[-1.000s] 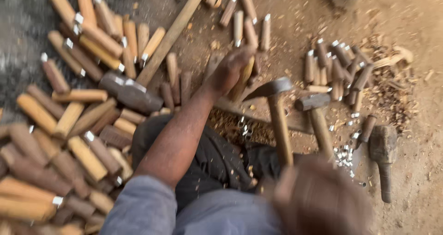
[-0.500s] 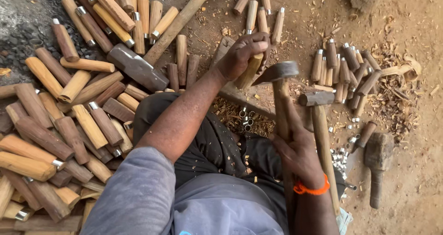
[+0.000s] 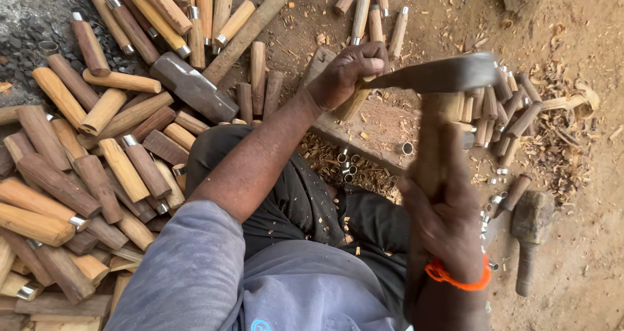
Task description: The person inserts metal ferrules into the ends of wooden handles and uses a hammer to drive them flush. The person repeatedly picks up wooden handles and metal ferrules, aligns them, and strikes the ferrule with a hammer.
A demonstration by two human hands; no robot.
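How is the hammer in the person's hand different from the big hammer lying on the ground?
The raised hammer is held up in the right hand, above the piece the left hand holds; the big hammer lies flat on the dirt, untouched. The raised hammer's head looks slim and blurred; the big hammer's head is thick and blocky. The big hammer's handle runs much longer. Both have grey metal heads and wooden handles.

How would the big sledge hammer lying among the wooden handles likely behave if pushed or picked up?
The sledge hammer would probably feel head-heavy: a thick metal block on a long wooden shaft. Its flat-sided head looks unlikely to roll, unlike the round handles beside it. Pushed, it would likely pivot about the head and knock those aside.
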